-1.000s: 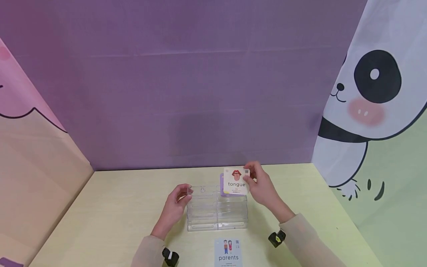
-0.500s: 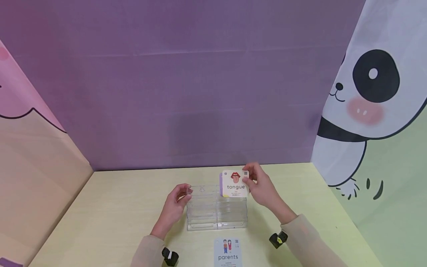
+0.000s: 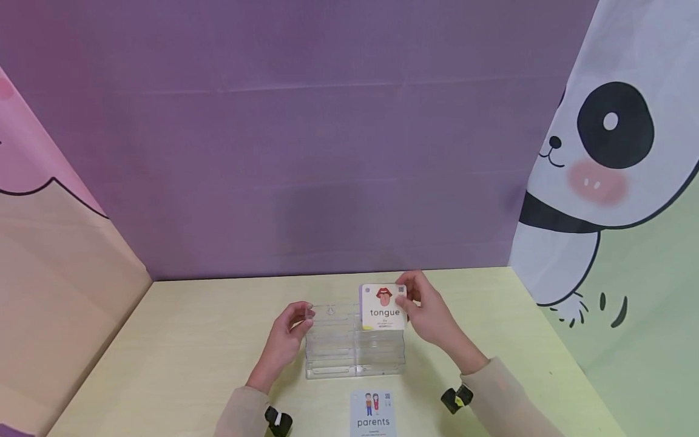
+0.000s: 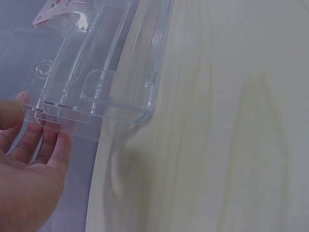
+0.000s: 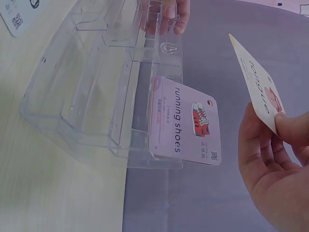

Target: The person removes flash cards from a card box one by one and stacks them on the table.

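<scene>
A clear plastic tiered card rack (image 3: pixel 330 346) stands on the table. My left hand (image 3: pixel 285 340) grips its upper left corner, thumb on one side and fingers on the other, as the left wrist view shows. My right hand (image 3: pixel 431 312) pinches a white flashcard (image 3: pixel 377 320) marked "tongue" by its right edge. In the right wrist view that card is tilted and apart from the rack. A purple "running shoes" flashcard (image 5: pixel 193 140) sits in the rack's top right slot. From the head view, the tongue card covers most of it.
A pale blue "parents" flashcard (image 3: pixel 373 419) lies on the wooden table (image 3: pixel 207 358) in front of the rack. Behind the table stands a purple cloth backdrop (image 3: pixel 327 152). A panda-print panel (image 3: pixel 606 255) borders the right side.
My right hand has brought the tongue card slightly down and toward me, so it covers more of the purple card in the head view. The left hand keeps its hold on the rack.
</scene>
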The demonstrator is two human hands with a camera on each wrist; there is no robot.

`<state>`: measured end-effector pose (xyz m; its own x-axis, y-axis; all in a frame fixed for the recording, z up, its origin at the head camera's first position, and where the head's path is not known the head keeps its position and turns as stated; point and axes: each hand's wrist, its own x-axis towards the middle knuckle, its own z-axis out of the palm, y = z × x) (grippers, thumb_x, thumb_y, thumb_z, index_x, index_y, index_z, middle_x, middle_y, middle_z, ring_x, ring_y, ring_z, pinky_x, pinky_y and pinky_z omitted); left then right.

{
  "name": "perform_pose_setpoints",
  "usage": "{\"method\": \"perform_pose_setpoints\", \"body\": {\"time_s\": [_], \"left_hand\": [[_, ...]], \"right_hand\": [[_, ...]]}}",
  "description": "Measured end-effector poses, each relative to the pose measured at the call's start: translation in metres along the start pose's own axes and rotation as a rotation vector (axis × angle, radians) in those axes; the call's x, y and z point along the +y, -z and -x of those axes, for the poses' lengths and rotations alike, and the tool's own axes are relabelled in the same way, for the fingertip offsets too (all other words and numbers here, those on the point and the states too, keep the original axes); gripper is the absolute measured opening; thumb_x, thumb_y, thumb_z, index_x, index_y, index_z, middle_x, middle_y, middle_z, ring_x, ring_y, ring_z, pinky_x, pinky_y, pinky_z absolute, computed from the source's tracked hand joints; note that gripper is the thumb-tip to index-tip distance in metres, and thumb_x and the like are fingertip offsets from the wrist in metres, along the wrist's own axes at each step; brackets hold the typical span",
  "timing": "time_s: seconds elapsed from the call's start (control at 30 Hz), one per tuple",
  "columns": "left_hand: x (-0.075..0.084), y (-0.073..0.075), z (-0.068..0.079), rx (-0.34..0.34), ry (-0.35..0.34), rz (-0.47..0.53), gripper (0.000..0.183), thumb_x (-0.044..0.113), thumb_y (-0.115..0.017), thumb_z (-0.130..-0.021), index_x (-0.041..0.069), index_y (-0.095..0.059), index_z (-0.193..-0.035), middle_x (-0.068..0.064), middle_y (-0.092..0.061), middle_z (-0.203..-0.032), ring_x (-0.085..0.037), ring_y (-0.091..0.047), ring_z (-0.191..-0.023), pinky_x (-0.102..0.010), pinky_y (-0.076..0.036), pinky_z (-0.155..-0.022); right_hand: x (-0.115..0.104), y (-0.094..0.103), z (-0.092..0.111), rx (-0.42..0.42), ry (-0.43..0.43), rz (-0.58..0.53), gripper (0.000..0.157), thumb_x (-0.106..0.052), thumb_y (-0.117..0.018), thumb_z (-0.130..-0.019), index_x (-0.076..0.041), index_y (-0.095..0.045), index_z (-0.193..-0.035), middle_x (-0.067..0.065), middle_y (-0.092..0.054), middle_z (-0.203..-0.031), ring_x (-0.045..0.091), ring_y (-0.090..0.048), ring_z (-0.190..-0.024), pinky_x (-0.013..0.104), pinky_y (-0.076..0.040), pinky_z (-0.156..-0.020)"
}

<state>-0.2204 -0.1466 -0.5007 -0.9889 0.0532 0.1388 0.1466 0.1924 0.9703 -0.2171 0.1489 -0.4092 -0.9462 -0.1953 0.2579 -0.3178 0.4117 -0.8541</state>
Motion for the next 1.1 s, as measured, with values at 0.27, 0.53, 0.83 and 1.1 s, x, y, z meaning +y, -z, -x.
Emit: {"method": "perform_pose_setpoints", "body": {"time_s": [0.27,0.53,0.83,1.1], "left_hand": [[-0.001,0.000,-0.001,0.011,-0.012,0.010,0.031,-0.003,-0.055,-0.093,0.001,-0.052,-0.123,-0.017,-0.058,-0.118,-0.027,-0.054,-0.116,-0.027,-0.046,-0.098],[-0.001,0.000,-0.001,0.009,-0.003,0.013,0.031,-0.001,-0.056,-0.093,0.002,-0.051,-0.124,-0.015,-0.058,-0.118,-0.026,-0.053,-0.117,-0.027,-0.045,-0.099],[0.003,-0.001,0.000,0.001,-0.008,0.019,0.031,-0.002,-0.056,-0.093,0.001,-0.051,-0.124,-0.016,-0.058,-0.118,-0.028,-0.053,-0.117,-0.026,-0.045,-0.098],[-0.001,-0.001,-0.001,0.009,-0.014,0.018,0.030,-0.003,-0.056,-0.092,0.000,-0.052,-0.122,-0.019,-0.057,-0.117,-0.027,-0.054,-0.114,-0.024,-0.046,-0.096]], "right_hand": [[-0.003,-0.001,0.005,-0.009,-0.027,-0.020,0.029,0.000,-0.058,-0.092,-0.015,-0.048,-0.114,0.008,-0.052,-0.087,0.023,-0.053,-0.078,0.025,-0.048,-0.051],[-0.007,-0.002,0.010,-0.017,-0.046,-0.036,0.029,-0.001,-0.058,-0.093,-0.016,-0.048,-0.115,0.007,-0.051,-0.087,0.023,-0.053,-0.080,0.026,-0.049,-0.053],[-0.010,-0.002,0.015,-0.023,-0.041,-0.041,0.030,0.000,-0.058,-0.092,-0.015,-0.049,-0.116,0.007,-0.051,-0.087,0.023,-0.053,-0.079,0.026,-0.049,-0.054],[-0.010,-0.004,0.019,-0.021,-0.052,-0.053,0.030,0.001,-0.058,-0.092,-0.015,-0.049,-0.115,0.007,-0.051,-0.085,0.023,-0.053,-0.078,0.026,-0.050,-0.054]]}}
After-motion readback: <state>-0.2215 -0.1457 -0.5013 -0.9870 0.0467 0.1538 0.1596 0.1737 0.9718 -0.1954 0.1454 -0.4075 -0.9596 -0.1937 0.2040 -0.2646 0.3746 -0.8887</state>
